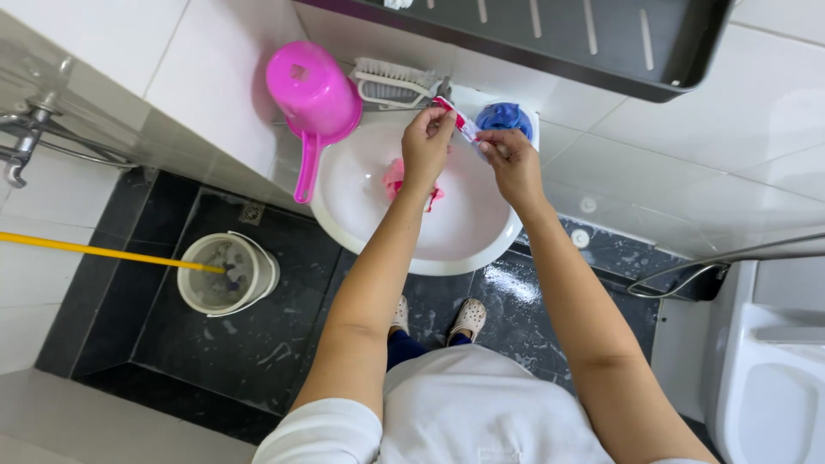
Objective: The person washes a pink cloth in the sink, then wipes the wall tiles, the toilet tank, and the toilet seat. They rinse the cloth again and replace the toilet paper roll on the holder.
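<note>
Over the white round sink (378,232), my left hand (427,142) and my right hand (511,155) both grip a small red and white tube (458,120). The left hand pinches its upper end; the right hand holds the lower end. A pink cloth (395,178) lies in the basin below my left hand, partly hidden by my wrist. A blue object (504,117) sits on the sink rim just behind my right hand.
A pink scoop (314,99) with a long handle rests at the sink's left rim, a white scrub brush (395,84) behind it. A white bucket (225,273) with a yellow-handled tool (103,252) stands on the dark wet floor. A toilet (769,378) is at right, a dark shelf (584,39) above.
</note>
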